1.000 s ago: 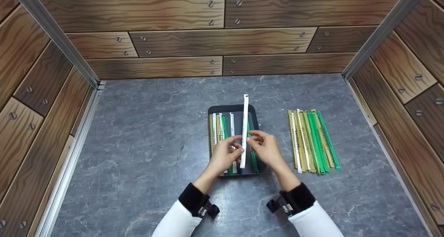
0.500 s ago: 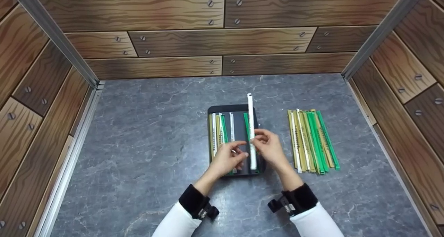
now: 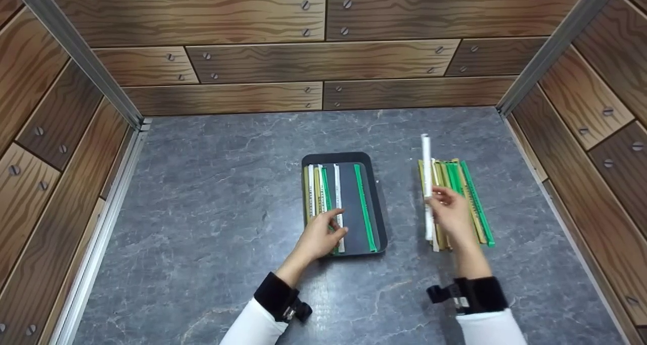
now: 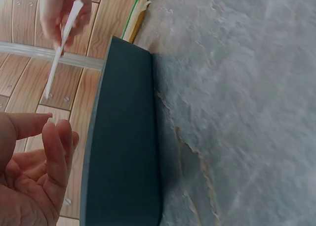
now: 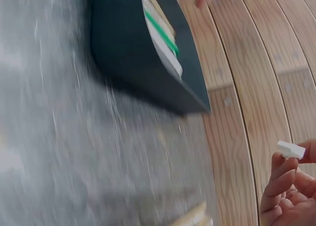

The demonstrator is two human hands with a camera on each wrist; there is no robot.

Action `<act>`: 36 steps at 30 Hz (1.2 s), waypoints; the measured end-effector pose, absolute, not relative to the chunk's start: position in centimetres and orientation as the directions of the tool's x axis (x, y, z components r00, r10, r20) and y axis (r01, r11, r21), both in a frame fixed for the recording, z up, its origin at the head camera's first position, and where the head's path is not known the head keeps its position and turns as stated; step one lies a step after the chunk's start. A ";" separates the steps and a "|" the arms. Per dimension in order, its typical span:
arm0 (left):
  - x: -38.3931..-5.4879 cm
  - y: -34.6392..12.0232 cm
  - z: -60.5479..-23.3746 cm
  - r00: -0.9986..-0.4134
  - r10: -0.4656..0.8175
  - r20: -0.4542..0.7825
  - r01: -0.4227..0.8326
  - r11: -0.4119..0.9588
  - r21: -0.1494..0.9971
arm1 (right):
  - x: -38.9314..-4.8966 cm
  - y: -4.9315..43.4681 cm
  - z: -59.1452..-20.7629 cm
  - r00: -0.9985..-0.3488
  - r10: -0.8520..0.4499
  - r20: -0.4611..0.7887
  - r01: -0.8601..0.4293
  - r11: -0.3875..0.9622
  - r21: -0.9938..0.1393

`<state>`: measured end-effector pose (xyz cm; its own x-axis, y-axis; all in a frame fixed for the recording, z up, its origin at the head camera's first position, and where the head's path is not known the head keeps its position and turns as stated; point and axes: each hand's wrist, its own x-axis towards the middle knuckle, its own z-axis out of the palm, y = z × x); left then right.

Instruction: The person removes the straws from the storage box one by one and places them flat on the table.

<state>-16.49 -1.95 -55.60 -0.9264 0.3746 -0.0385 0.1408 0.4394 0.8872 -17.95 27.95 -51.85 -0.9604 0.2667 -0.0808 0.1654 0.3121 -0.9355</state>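
My right hand [image 3: 450, 211] pinches a long, slim white stick [image 3: 427, 183] that stands out beyond its fingers. In the head view the stick overlaps the left side of a bundle of similar green, gold and white sticks [image 3: 477, 203]. The right wrist view shows the stick's pale end [image 5: 290, 150] between thumb and fingers. My left hand [image 3: 321, 236] hovers over the dark tray [image 3: 379, 208], fingers loosely bent and holding nothing. Inside the tray, a lone green stick [image 3: 365, 208] lies on the right and a white one [image 3: 337, 183] near the middle.
Several gold, white and green sticks [image 3: 317, 183] lie side by side along the tray's left side, partly hidden by my left hand. The grey marbled tabletop [image 3: 212, 208] is bounded by wood-patterned walls [image 3: 258, 62].
My right hand has carried the white stick from above the tray to the bundle on the right. My left hand has let go of the stick and drawn slightly left.
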 end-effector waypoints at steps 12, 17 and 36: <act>-16.4 -2.7 -56.2 -0.940 0.322 -0.111 0.092 0.554 0.827 | -17.2 34.6 -52.8 -0.905 0.410 -0.117 0.321 0.476 -0.819; -16.3 -2.7 -56.4 -0.950 0.305 -0.064 0.146 0.618 0.772 | -16.9 35.9 -53.9 -0.902 0.407 -0.144 0.373 0.567 -0.734; -15.7 -1.5 -56.9 -0.955 0.288 0.074 0.283 0.804 0.522 | -16.9 36.0 -54.8 -0.925 0.359 -0.121 0.352 0.693 -0.629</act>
<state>-15.72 -1.51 -56.90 -0.9547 0.2881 0.0738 0.2831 0.8044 0.5223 -16.86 35.96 -54.83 -0.9252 0.3594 -0.1214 0.3518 0.6931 -0.6291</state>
